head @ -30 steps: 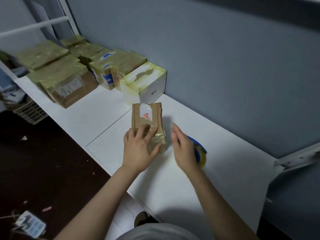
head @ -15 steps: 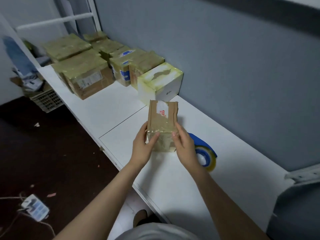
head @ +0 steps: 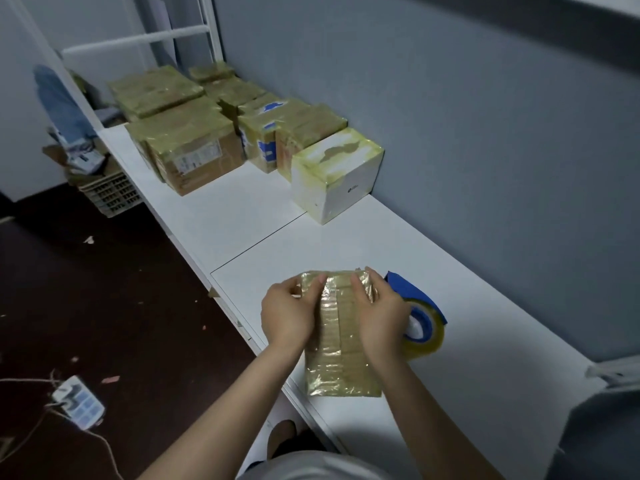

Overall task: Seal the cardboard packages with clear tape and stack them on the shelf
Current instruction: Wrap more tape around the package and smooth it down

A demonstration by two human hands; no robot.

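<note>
A small cardboard package [head: 341, 362], wrapped in shiny clear tape, is held just above the white shelf [head: 467, 341] near its front edge. My left hand [head: 289, 315] grips its left side, thumb on the taped top. My right hand [head: 379, 318] grips the right side the same way. Just right of my right hand stands the blue tape dispenser [head: 420, 323] with its clear roll, partly hidden by that hand. Several taped packages [head: 194, 147] sit farther back on the shelf, and a white taped box [head: 337, 174] is the nearest of them.
The grey wall [head: 450, 116] runs along the shelf's far side. A white frame post [head: 211, 36] rises behind the packages. On the dark floor at left lie a power strip [head: 78, 401] with cables and a plastic crate [head: 109, 195].
The package has tipped toward me, from standing with its labelled face up to lying with its taped face up. Both hands moved from its lower end to its far sides.
</note>
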